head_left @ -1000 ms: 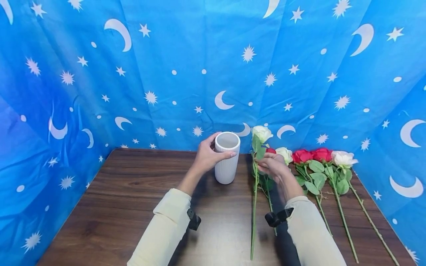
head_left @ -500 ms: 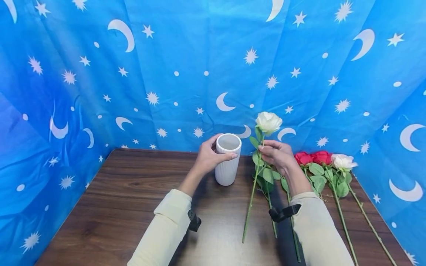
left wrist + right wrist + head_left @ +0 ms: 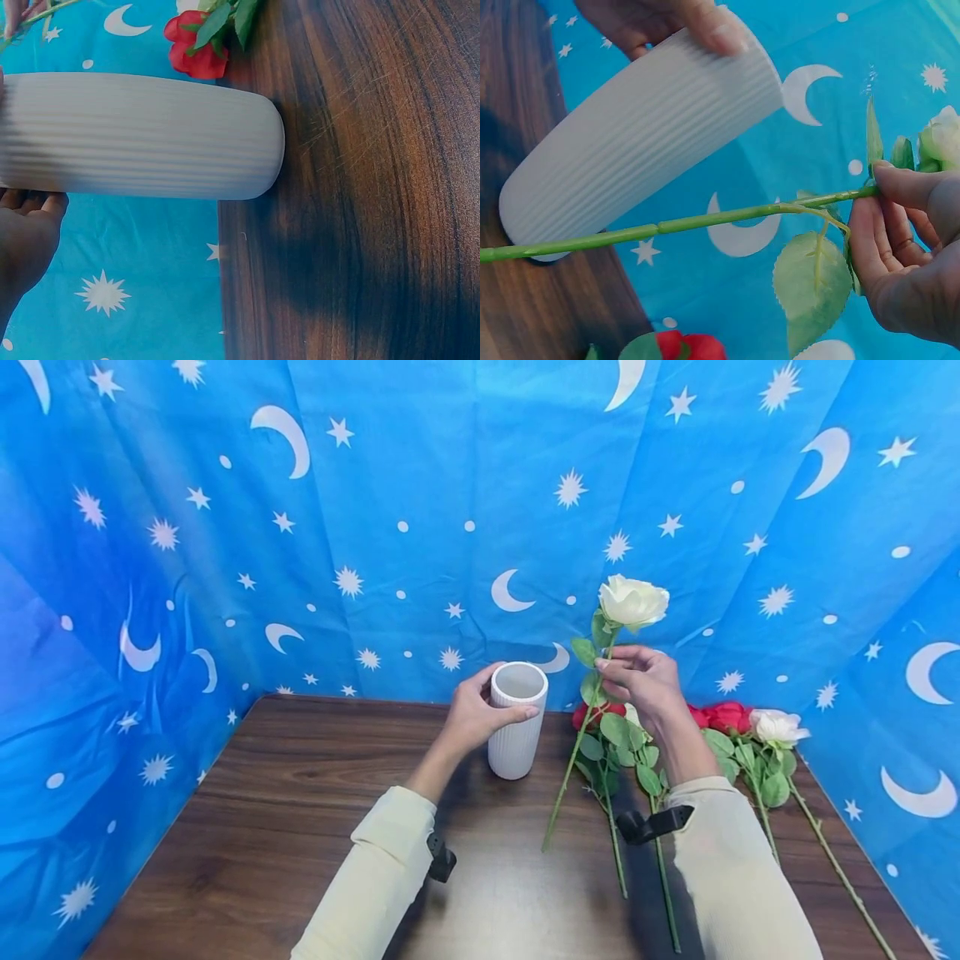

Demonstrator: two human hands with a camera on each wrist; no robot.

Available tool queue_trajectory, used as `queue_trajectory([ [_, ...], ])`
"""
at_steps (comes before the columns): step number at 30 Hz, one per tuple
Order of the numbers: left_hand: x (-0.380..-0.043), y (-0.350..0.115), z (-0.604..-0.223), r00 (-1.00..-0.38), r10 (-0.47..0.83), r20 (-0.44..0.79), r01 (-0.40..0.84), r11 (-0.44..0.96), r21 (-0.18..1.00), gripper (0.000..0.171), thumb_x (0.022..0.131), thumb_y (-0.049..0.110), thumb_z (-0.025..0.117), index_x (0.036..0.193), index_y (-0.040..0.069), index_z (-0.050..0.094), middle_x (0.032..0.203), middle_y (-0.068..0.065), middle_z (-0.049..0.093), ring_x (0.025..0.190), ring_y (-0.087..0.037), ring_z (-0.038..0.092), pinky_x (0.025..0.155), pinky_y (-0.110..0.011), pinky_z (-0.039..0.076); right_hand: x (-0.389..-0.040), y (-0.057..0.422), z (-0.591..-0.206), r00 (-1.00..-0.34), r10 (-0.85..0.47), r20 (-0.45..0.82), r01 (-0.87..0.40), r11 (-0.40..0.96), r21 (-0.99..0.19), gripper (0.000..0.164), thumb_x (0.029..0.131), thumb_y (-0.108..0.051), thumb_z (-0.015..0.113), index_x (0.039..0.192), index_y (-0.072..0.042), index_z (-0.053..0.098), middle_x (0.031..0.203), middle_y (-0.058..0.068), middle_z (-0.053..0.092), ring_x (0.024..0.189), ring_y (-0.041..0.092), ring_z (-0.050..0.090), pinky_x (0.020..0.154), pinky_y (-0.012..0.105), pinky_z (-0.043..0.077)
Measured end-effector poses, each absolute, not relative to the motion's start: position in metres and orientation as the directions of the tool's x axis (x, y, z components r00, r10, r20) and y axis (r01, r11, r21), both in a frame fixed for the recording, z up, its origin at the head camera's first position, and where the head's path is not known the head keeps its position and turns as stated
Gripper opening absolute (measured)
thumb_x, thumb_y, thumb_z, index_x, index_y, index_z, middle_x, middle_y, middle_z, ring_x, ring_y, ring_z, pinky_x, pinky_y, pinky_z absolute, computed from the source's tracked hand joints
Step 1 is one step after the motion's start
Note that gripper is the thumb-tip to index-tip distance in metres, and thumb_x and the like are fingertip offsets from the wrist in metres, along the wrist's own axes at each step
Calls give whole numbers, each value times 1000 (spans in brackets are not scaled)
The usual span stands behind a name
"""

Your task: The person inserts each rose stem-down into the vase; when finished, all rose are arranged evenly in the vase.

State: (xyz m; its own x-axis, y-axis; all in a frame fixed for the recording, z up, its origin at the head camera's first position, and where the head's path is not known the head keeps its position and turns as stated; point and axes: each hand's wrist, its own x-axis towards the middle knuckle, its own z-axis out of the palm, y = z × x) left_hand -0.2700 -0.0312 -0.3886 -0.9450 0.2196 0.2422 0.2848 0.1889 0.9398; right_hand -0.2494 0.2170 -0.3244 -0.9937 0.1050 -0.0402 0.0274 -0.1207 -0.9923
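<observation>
A white ribbed vase [image 3: 517,739] stands upright on the table, its mouth facing up. My left hand [image 3: 482,714] grips it near the rim, thumb across the front and fingers behind. In the right wrist view the vase [image 3: 645,127] shows that thumb over its upper side. My right hand [image 3: 648,685] pinches the stem of a white rose [image 3: 633,602] just below the bloom, between thumb and fingers. The rose is lifted and leans, bloom up and right, stem end down and left. Its green stem [image 3: 682,223] crosses in front of the vase in the right wrist view.
Under my right hand lie a red rose [image 3: 588,717] and another white rose, partly hidden. More red roses [image 3: 727,717] and a pale pink rose [image 3: 776,727] lie at the right on the dark wooden table [image 3: 300,827]. A blue cloth [image 3: 420,460] with moons and stars hangs behind.
My right hand has raised the white rose up and to the right, its stem end rising too. The roses beneath have come into view. My left hand stays on the vase.
</observation>
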Motion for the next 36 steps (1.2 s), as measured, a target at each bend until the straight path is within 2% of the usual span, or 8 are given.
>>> queue_trajectory([
  [18, -268, -31, -391, -941, 225, 252, 294, 177, 939, 76, 75, 20, 91, 142, 13, 56, 129, -11, 68, 118, -25, 67, 105, -44, 55, -247, 215, -293, -981, 165, 100, -116, -89, -989, 15, 91, -5, 73, 97, -8, 59, 72, -11, 67, 68, 2, 68, 65, 18, 60],
  [36, -271, -30, -392, -949, 207, 238, 275, 177, 945, 78, 75, 19, 91, 143, 10, 54, 132, -12, 66, 123, -27, 66, 108, -45, 53, -250, 208, -248, -945, 213, 248, -294, -222, -930, 19, 85, 7, 74, 84, -9, 66, 68, -3, 70, 59, 7, 70, 58, 21, 60],
])
